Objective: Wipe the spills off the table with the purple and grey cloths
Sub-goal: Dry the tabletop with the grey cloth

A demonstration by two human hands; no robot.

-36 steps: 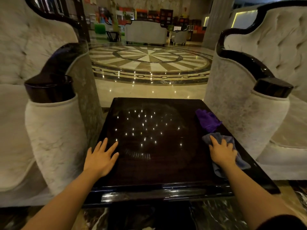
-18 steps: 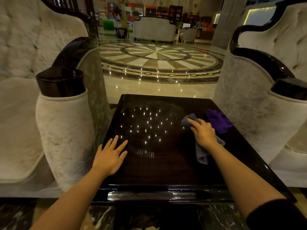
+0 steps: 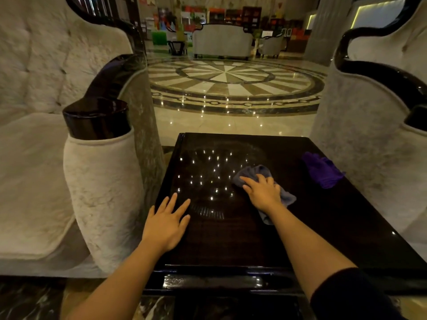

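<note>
- the right hand (image 3: 262, 192) lies palm down on the grey cloth (image 3: 258, 173) near the middle of the table (image 3: 323, 227), fingers spread and pointing toward 11 o'clock; it presses the cloth flat against the top rather than pinching it, so the fingers are apart, not closed round anything.
- its forearm runs back toward 5 o'clock, ending in a dark sleeve (image 3: 346, 294) at the lower edge of the view.
- the grey cloth shows beyond the fingertips at 11 o'clock and trails out from under the wrist toward 5 o'clock.
- the left hand (image 3: 167, 224) rests flat and empty on the table's left part, at about 8 o'clock from the right hand, fingers apart and pointing toward 1 o'clock; the bare forearm leads back to 7 o'clock.
- the purple cloth (image 3: 322, 169) lies bunched at the table's right edge, at 2 o'clock from the right hand, well apart from it and untouched.
- no writing can be read; coloured signs and shelves far off at 12 o'clock are too small and blurred to tell.
- the dark glossy top mirrors a cluster of small ceiling lights between the two hands and beyond; any spill cannot be made out among the reflections.
- a pale tufted armchair (image 3: 46, 158) with a dark glossy arm cap stands just beside the table at 9 o'clock, and a second one (image 3: 369, 139) at 3 o'clock.
- beyond the table, at 12 o'clock, a polished floor with a round inlaid medallion (image 3: 227, 76), then a pale sofa (image 3: 221, 41).
</note>
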